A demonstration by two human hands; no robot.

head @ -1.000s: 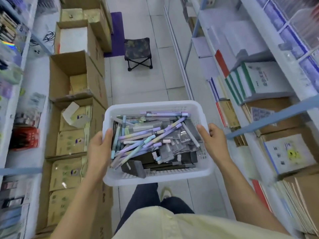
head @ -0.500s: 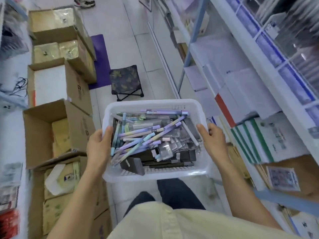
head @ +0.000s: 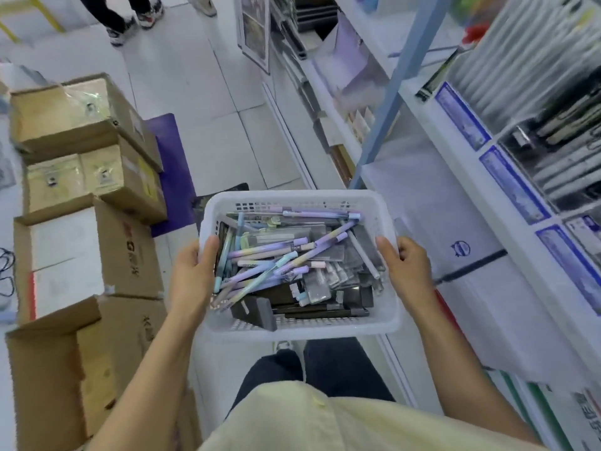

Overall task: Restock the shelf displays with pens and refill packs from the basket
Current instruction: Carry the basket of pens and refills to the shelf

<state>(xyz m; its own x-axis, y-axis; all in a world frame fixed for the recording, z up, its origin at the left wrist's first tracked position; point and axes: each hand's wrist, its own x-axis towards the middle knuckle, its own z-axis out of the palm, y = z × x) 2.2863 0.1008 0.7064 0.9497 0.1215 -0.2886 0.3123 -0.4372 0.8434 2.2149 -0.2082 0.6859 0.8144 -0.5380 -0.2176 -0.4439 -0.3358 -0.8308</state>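
Observation:
A white plastic basket (head: 296, 198) is held at waist height in the aisle. It is full of pastel purple and blue pens (head: 270, 253) lying crosswise over clear refill packs (head: 331, 275) and dark boxes. My left hand (head: 192, 275) grips the basket's left rim, thumb inside. My right hand (head: 406, 265) grips the right rim the same way. The shelf display (head: 553, 148) with clear compartments of pens stands at the upper right, behind blue price labels.
Stacked cardboard boxes (head: 87, 222) line the left side of the aisle. A purple mat (head: 172, 177) lies on the tiled floor. White paper packs (head: 481, 288) fill the lower right shelves. Another person's feet (head: 130, 24) stand at the far end.
The view has tilted up and turned right along the aisle. The display compartments have come into view, the folding stool is now hidden behind the basket. Both hands keep the same grip.

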